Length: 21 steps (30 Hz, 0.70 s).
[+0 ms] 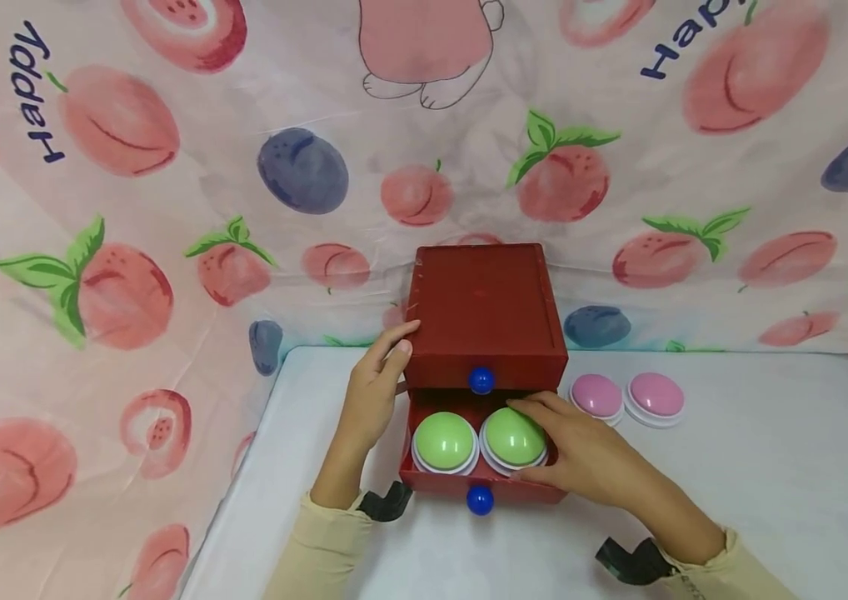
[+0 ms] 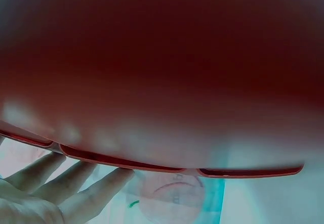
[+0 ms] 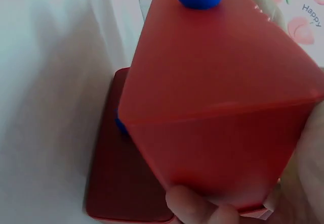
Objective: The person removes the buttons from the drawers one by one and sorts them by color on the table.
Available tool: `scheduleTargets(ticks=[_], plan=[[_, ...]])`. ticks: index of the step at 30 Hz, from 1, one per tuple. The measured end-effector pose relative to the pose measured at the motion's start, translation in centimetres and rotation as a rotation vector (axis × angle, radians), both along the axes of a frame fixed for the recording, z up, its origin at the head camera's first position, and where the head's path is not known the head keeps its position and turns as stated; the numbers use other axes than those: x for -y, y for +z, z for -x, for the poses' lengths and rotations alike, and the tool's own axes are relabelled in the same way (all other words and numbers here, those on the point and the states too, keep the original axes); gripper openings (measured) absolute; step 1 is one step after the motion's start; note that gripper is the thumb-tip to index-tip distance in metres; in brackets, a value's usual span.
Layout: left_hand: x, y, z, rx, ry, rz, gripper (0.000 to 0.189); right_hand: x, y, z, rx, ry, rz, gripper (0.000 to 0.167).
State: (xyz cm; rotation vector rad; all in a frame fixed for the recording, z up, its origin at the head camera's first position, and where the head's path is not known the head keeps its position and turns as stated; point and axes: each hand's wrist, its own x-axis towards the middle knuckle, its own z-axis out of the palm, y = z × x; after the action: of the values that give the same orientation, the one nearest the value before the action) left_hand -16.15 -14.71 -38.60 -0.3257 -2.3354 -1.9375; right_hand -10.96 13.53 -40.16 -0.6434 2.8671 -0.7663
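Left hand (image 1: 373, 402): uncurled against boxy red cabinet (image 1: 480, 304), eight o'clock. Right hand (image 1: 595, 452): clasping glossy green dome (image 1: 511, 437) in pulled-out red drawer (image 1: 517, 492), six o'clock. Green pair (image 1: 445, 440) apparently in; white-based pink domes (image 1: 655, 393) outside, three o'clock.

On the fruit-printed cloth (image 1: 469, 133), "Happy" (image 1: 24, 83) reads sideways well left of the left hand (image 1: 375, 387), a cut-off "Hap" (image 1: 685, 35) beyond the right hand (image 1: 585, 446), and "Happy" (image 3: 311, 15) in the right wrist view.
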Motion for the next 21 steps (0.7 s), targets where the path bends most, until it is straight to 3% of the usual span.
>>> scheduleTargets(ticks=[11,21], plan=[[0.2,0.0,0.1,0.0,0.012,0.007,0.035,1.0,-0.1,0.5,-0.016,-0.026,-0.005,0.077],[0.1,-0.2,0.2,-0.011,-0.006,-0.003,0.036,1.0,0.3,0.2,-0.089,-0.045,-0.016,0.068]])
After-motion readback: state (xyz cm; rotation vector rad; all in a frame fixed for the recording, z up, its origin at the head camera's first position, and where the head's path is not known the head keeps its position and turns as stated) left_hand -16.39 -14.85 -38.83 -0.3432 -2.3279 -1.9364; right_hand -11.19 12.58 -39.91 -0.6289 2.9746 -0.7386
